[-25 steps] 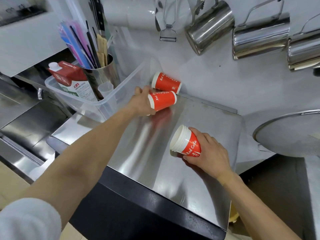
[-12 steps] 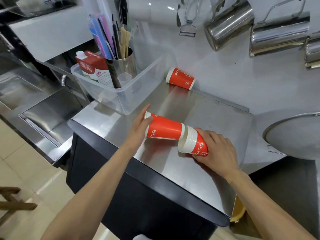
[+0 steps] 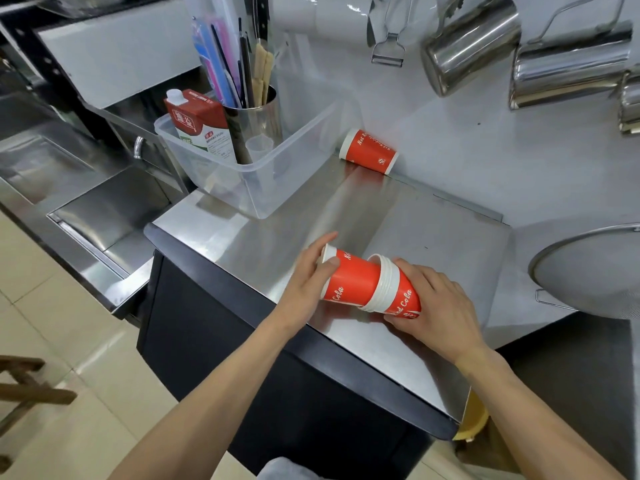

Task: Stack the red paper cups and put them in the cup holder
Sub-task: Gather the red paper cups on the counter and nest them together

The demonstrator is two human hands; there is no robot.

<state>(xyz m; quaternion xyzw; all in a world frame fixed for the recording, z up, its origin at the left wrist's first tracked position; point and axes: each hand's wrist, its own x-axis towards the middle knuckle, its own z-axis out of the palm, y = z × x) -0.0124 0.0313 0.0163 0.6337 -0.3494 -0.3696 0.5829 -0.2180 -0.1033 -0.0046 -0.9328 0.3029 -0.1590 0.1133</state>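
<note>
The left hand (image 3: 309, 284) grips the rim end of 1 red cup (image 3: 349, 282), thumb curled over its side, fingers spread across the mouth; the cup's base sits inside the nested stack (image 3: 394, 294), which the right hand (image 3: 437, 308) holds with fingers curled round it; both lie sideways just above the steel counter (image 3: 433, 244); 1 more red cup (image 3: 369, 151) lies on its side at the back wall, just beside the clear plastic bin (image 3: 263, 188).
</note>
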